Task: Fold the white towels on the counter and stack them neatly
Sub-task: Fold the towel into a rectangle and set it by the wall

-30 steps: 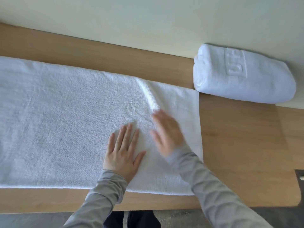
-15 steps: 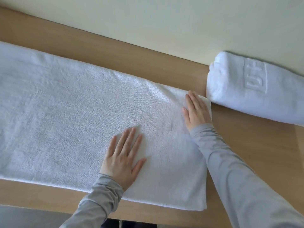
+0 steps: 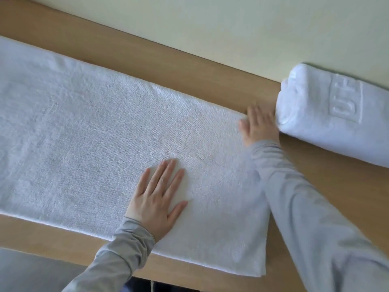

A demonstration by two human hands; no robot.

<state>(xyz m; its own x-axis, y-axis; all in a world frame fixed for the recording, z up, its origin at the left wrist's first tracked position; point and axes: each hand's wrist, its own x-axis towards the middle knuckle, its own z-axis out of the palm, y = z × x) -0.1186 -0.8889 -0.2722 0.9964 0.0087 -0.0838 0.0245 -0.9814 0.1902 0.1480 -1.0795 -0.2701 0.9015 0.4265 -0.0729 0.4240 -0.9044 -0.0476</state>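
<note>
On the counter (image 3: 315, 192) in front of me, two white pieces of cloth are lying: one towel (image 3: 94, 144) is stretching flat in a long band from the left edge of view to a little past the middle, and one roll (image 3: 311, 131) is sitting to its right, close against the pale wall (image 3: 210, 28). The roll is showing one raised emblem (image 3: 345, 102) on top. I am using both hands, and neither is grasping anything. My left hand (image 3: 156, 199) is lying palm down on the towel near its front edge, with the fingers straight and slightly spread. My right hand (image 3: 260, 127) is reaching to the towel's far right corner, in the narrow gap between the towel and the roll. It is blurring, but the fingers are looking flat and extended, not curled. Whether it is touching the roll's end I cannot tell. My two grey sleeves (image 3: 315, 218) are covering both arms to the wrists, and the right one is crossing the towel's right end.
</note>
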